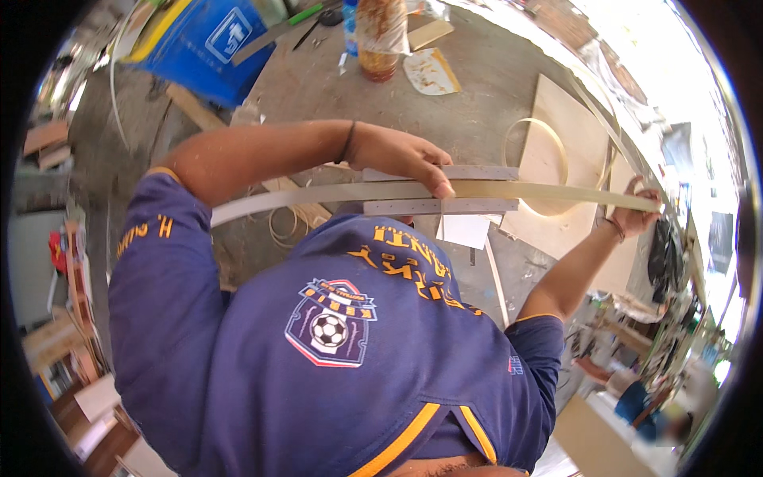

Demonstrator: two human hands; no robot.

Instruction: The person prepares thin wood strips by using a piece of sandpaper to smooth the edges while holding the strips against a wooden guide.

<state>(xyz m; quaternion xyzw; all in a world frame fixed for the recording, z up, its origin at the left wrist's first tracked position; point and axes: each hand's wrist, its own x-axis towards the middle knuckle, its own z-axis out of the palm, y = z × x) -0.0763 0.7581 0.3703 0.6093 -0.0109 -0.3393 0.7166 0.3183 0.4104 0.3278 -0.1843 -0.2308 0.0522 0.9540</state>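
Yellow lettering (409, 258) and a football crest (330, 324) mark the navy shirt (270, 397), a white square emblem (228, 36) the blue container (187, 60).

white glare burns out the upper right; fisheye edges curve.

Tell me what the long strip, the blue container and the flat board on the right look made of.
Long strip: thin wood or plastic, I can't tell which; pale, smooth-looking face.
Blue container: probably plastic, going by its smooth, strongly coloured wall.
Flat board: probably plywood or similar wood sheet, apparently unpainted, from its pale tan, matte face.
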